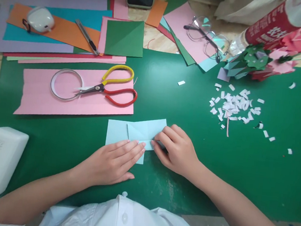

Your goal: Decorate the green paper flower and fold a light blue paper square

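Light blue on the folded paper (149,129). Bright green all over the table (188,109). Plain pink on the long sheet (36,93). Yellow on one handle (120,67) of the scissors (99,87), red on the other handle (135,98). White on the tiny scraps (235,105) and the power bank (4,159). Orange on the paper strip (64,30). Red with white writing on the bottle label (273,23).

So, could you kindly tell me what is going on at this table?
A person is handling a partly folded piece of light blue paper on the green tabletop. The left hand lies flat across its lower part, while the right hand pinches it at the right side. Beyond, the scissors lie partly open on a pink sheet, unheld, and white paper scraps are heaped off to the right.
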Demonstrator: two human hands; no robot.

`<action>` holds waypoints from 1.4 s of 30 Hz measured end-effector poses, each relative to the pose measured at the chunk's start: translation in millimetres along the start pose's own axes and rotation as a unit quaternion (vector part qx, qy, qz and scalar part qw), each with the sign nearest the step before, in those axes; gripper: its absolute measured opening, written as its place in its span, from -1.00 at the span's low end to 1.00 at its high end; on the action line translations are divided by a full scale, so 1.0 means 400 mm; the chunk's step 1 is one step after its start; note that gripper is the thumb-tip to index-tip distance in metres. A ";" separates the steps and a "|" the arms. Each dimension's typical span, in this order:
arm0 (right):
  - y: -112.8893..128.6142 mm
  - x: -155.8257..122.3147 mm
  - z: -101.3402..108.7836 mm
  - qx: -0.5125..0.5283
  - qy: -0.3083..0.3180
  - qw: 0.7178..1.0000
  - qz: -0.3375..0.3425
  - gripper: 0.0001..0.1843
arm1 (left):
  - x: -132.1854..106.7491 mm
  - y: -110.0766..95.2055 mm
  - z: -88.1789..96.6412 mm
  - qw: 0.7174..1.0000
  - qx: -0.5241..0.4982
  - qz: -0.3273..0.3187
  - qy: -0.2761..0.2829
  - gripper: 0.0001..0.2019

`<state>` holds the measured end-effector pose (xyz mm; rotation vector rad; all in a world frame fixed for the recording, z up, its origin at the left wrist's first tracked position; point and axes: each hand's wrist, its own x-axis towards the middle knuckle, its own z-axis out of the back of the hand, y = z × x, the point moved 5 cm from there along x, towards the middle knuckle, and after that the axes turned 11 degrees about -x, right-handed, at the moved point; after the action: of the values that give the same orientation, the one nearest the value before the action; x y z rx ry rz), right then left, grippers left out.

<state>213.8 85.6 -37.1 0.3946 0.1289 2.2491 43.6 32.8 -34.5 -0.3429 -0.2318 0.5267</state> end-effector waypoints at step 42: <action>-0.056 -0.039 0.030 -0.025 0.056 0.994 -0.091 -0.76 | 0.010 -0.006 -0.013 0.996 -0.044 0.062 0.043 -0.44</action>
<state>243.2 87.9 -34.5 0.2195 0.1606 2.0899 49.4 31.7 -37.8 -0.4672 -0.1520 0.6237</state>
